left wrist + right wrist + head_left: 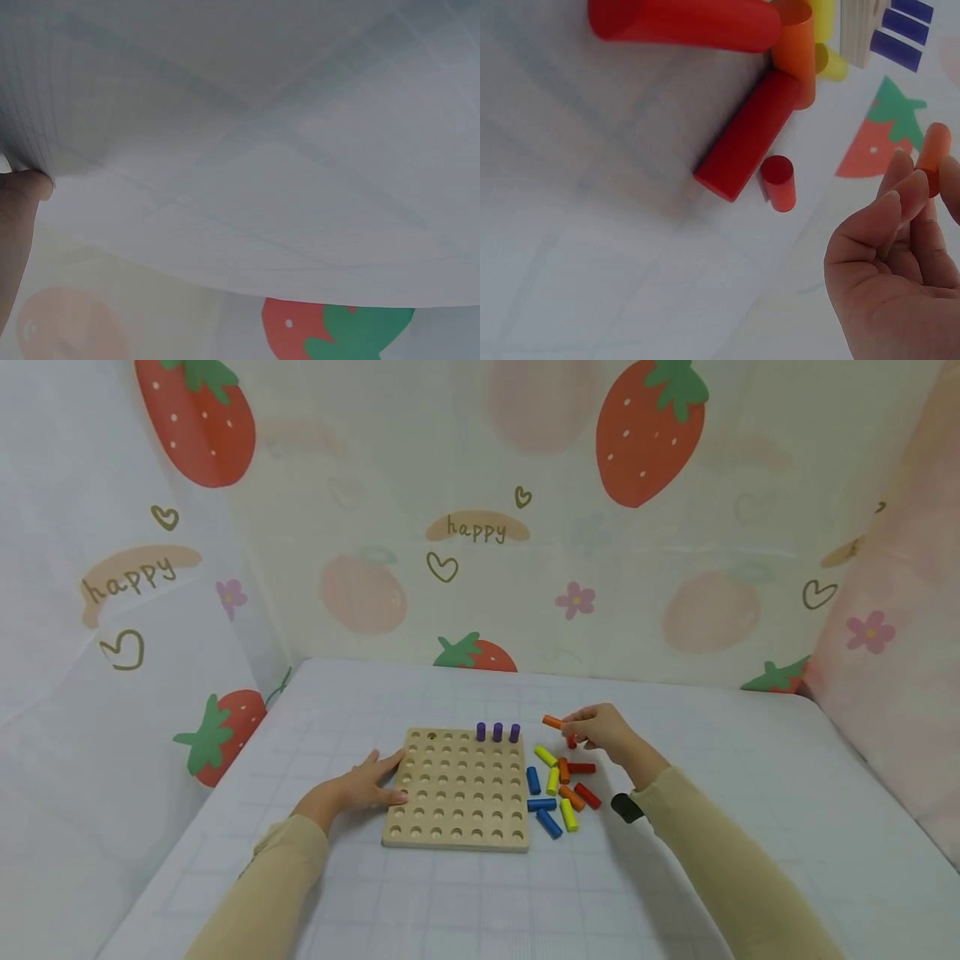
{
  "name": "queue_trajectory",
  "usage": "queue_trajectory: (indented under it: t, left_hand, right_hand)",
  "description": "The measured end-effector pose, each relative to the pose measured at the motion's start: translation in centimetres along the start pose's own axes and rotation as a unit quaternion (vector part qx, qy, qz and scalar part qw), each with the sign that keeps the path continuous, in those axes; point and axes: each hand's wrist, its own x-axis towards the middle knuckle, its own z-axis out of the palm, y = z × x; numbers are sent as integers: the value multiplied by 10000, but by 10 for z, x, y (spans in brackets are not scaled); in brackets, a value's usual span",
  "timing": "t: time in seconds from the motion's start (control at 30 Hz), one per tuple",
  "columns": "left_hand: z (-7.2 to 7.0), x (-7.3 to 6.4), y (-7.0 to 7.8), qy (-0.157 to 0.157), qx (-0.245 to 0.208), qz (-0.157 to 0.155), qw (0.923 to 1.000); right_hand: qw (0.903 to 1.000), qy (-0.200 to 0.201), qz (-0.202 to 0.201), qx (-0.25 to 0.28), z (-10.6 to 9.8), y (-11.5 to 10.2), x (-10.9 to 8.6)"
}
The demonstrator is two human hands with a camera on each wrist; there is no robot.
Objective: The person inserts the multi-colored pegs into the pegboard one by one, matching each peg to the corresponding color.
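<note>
A square wooden board [459, 789] with rows of round holes lies on the table, and three purple pegs [497, 732] stand upright along its far edge at the right. My left hand [360, 787] rests at the board's left edge, fingers spread, the thumb over its surface. In the left wrist view only a bit of that hand [21, 206] shows. My right hand [603, 731] pinches an orange peg [933, 159] between thumb and fingertips, above the table beyond the board's far right corner. A red peg [779, 183] lies on the table below it.
Beside the board's right edge lie loose pegs: several blue pegs [549, 823], yellow pegs [569, 815], orange pegs [572, 797] and red pegs [588, 795]. Near the right wrist is a black object [626, 808]. A strawberry-printed curtain [480, 460] hangs behind the table.
</note>
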Motion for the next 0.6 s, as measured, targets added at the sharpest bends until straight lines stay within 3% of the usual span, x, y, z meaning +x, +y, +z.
queue_trajectory:
  t: [0.4, 0.6]
  left_hand:
    - [0, -1, 0, 1, 29, 0, 10000]
    - [0, -1, 0, 10, -16, 27, 10000]
  right_hand:
    - [9998, -100, -149, -96, 11, 2, -4]
    - [9999, -91, 8, -82, 16, 4, -4]
